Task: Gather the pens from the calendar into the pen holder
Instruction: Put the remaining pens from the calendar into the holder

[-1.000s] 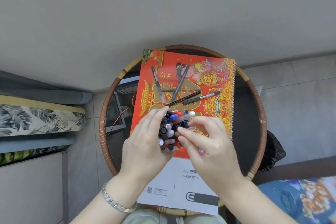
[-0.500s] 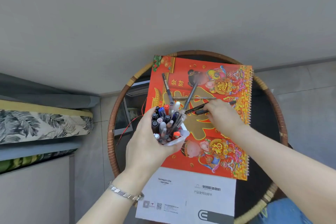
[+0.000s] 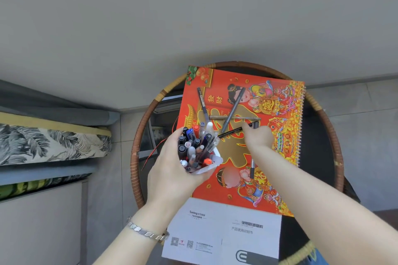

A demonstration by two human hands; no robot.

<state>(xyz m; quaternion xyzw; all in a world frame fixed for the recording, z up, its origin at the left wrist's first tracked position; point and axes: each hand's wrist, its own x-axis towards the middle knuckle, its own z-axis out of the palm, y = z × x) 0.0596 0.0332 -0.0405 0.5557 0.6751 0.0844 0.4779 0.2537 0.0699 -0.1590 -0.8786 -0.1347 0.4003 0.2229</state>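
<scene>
A red calendar [image 3: 277, 183] lies on a round table. My left hand [image 3: 172, 174] holds a clear pen holder [image 3: 215, 162] stuffed with several pens over the calendar's left edge. My right hand [image 3: 259, 137] reaches across the calendar, fingertips pinched on a thin black pen [image 3: 231, 131] that points toward the holder. Three more pens lie beyond it: a dark one [image 3: 202, 103], a grey diagonal one [image 3: 234, 107] and a brownish horizontal one [image 3: 219, 117]. A grey pen [image 3: 252, 169] shows under my right wrist; I cannot tell if the hand holds it.
The table has a rattan rim [image 3: 134, 157] and a dark glass top. A white instruction booklet [image 3: 224, 234] lies at the near edge, partly under the calendar. A red wire [image 3: 155, 153] runs below the glass. A leaf-print cushion [image 3: 53, 144] is at the left.
My right hand left the holder, reached out over the calendar and closed its fingers on the thin black pen. My left hand keeps the holder, now tilted toward the pens.
</scene>
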